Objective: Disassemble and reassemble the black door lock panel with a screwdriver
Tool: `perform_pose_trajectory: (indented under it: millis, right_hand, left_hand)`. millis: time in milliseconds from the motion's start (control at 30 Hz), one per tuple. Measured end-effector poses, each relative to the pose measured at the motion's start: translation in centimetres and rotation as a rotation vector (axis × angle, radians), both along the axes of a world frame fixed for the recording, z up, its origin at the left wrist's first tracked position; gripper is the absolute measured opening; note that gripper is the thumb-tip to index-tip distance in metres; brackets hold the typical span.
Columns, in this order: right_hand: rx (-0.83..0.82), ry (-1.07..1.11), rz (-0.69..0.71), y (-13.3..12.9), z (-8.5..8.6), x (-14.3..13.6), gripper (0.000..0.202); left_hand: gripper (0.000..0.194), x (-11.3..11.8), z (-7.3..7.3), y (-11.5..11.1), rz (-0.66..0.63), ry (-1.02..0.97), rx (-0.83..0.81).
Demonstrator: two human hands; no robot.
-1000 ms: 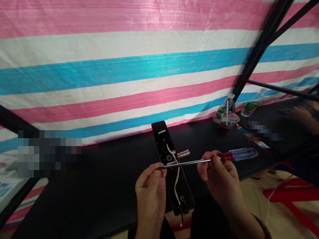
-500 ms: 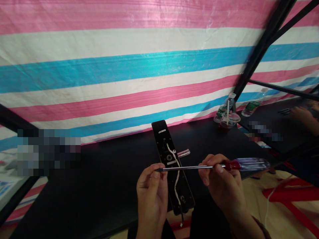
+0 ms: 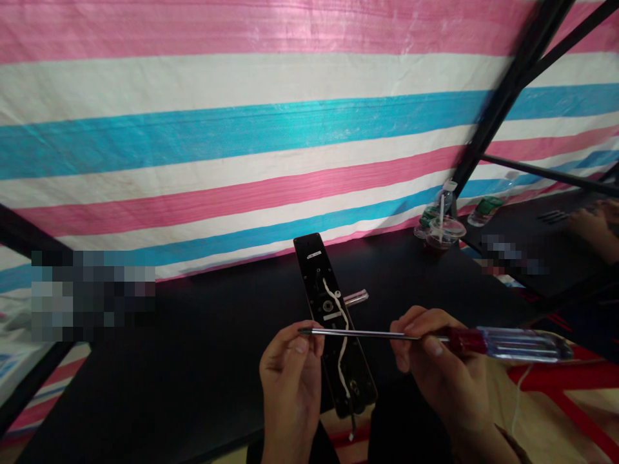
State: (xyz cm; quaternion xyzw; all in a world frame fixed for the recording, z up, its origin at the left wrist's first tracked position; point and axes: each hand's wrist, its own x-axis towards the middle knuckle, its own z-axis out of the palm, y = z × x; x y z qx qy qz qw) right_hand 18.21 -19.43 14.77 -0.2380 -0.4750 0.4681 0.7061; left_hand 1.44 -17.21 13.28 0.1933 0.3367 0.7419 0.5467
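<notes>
A screwdriver with a clear and dark red handle lies level across my view, its metal shaft pointing left. My right hand is closed around the shaft close to the handle. Thumb and forefinger of my left hand pinch at the dark tip; whether a small part is also between them is hidden. Below the shaft, a long black panel, resembling a door-lock plate, lies on the black table. A whitish cable runs along it and hangs past its near end.
A small clear packet lies right of the panel. A lidded cup with a straw and a plastic bottle stand at the back right. Another person's hand rests at the neighbouring table. Striped sheeting hangs behind.
The screwdriver's handle and my right hand have shifted right and slightly down. My left hand has moved a little left, still at the tip. The panel has stayed put.
</notes>
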Motion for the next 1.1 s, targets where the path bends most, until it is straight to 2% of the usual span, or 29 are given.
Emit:
perform_pose_trajectory:
  millis: [100,367,500,600,667,733,800,900,1100]
  right_hand:
    - [0.005,-0.012,0.007,0.0,-0.2,0.1,0.012]
    - [-0.037,-0.113,0.018,-0.5,-0.6,1.0,0.014]
    - [-0.031,-0.155,0.024,-0.4,-0.6,1.1,0.014]
    - [-0.032,-0.209,-0.103,0.5,-0.6,0.7,0.011]
    - [-0.056,-0.293,-0.186,1.5,-0.8,0.3,0.009]
    - [-0.085,-0.416,-0.207,2.7,-1.1,0.0,0.01]
    - [-0.095,-0.543,-0.181,3.9,-1.5,-0.4,0.012]
    - [-0.088,-0.677,-0.146,5.1,-2.1,-0.7,0.014]
    - [-0.084,-0.736,-0.137,5.6,-2.6,-1.0,0.013]
  left_hand:
    - [0.029,-0.1,0.0,0.0,-0.023,0.03,0.039]
    - [0.026,-0.4,-1.3,0.3,0.073,0.18,0.045]
    - [0.027,-1.4,-2.4,0.5,-0.022,0.286,0.053]
    - [0.035,-2.0,-4.0,1.1,-0.075,0.527,-0.012]
    - [0.037,-2.0,-5.5,1.6,0.037,0.702,-0.077]
    - [0.04,-1.7,-7.4,2.0,0.174,0.79,-0.151]
    - [0.049,-1.1,-9.2,2.2,0.141,0.791,-0.202]
    - [0.056,0.1,-11.0,2.2,0.01,0.696,-0.196]
    - [0.052,1.0,-12.3,1.9,0.005,0.663,-0.222]
